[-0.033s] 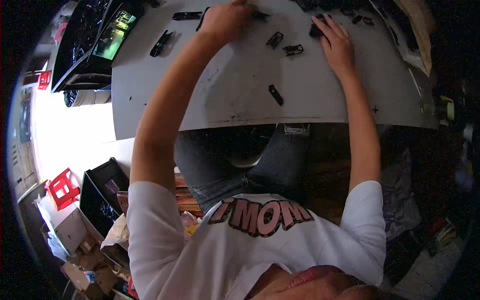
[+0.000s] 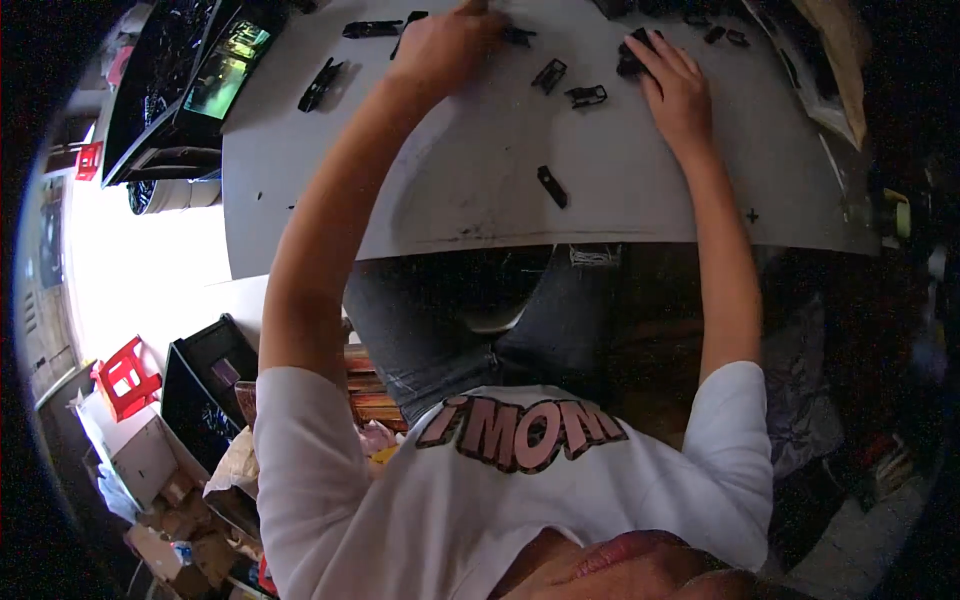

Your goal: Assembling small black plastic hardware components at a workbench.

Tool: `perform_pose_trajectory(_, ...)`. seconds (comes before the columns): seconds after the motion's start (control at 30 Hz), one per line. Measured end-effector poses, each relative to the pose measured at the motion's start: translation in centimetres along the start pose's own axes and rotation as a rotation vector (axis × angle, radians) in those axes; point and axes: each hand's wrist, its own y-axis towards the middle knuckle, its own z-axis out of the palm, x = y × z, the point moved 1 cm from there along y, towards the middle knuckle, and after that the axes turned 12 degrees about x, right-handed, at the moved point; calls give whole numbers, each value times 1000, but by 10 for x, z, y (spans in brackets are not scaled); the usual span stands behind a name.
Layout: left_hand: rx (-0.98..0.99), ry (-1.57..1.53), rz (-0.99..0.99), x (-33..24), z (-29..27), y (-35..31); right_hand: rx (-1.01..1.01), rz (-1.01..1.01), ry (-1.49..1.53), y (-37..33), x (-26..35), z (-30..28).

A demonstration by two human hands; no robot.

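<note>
My left hand (image 2: 447, 50) reaches to the far edge of the view over the grey tabletop (image 2: 470, 190). Its fingers are smeared by motion and partly cut off, so what they hold cannot be made out. Black plastic pieces lie on either side of it: a slanted one (image 2: 405, 35) at its left and a small one (image 2: 519, 37) at its right. Farther right, the fingers of my right hand (image 2: 678, 90) close over a dark, chunky plastic part (image 2: 632, 55) on the table. Two open-framed black clips (image 2: 549, 75) (image 2: 587, 96) lie between the hands.
A narrow black piece (image 2: 552, 187) lies nearer the table's front edge. More black parts (image 2: 320, 85) (image 2: 372, 29) sit at the left, others (image 2: 714, 35) at the far right. A lit screen (image 2: 228, 70) stands at the left, a black crate (image 2: 205, 385) below.
My left hand has shifted slightly leftward, with its fingers still blurred. The right hand stays on the dark part. The whole view has moved a little.
</note>
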Motion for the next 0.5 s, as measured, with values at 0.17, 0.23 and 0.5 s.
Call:
perform_pose_trajectory(0.17,-317,495,442,25,28,-30,-87,-72,-54,-3,12,-15)
perform_pose_trajectory(0.23,-337,-488,31,-24,-23,-59,-148,9,-36,-7,7,-20)
perform_pose_trajectory(0.5,-240,-882,-15,-30,0,-127,-111,203,192,-11,5,-22)
